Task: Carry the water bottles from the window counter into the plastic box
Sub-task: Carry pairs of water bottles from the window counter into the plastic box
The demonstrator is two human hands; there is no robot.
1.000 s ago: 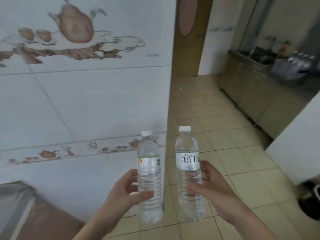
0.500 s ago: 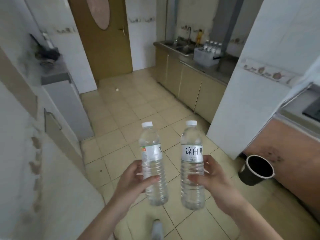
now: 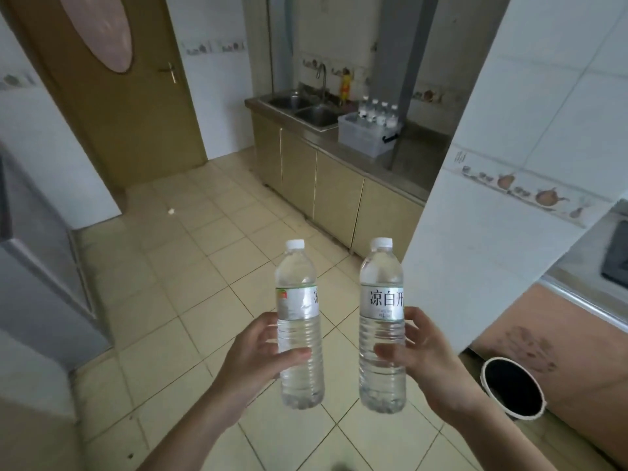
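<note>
I hold two clear water bottles with white caps upright in front of me over the tiled floor. My left hand (image 3: 253,360) grips the lower body of the left water bottle (image 3: 299,321). My right hand (image 3: 423,355) grips the right water bottle (image 3: 382,321), whose white label carries Chinese characters. Far ahead, a translucent plastic box (image 3: 363,134) stands on the steel counter beside the sink, with several bottles standing upright in it.
A double sink (image 3: 307,110) with a tap is left of the box, above beige cabinets (image 3: 336,195). A white tiled pillar (image 3: 503,185) rises on the right, with a black-lined bin (image 3: 513,387) at its foot. A brown door (image 3: 112,86) is far left; a grey appliance (image 3: 37,283) stands near left.
The view has swung from a tiled wall round to the kitchen, and the counter with the box has come closer. Both bottles stay upright in my hands.
</note>
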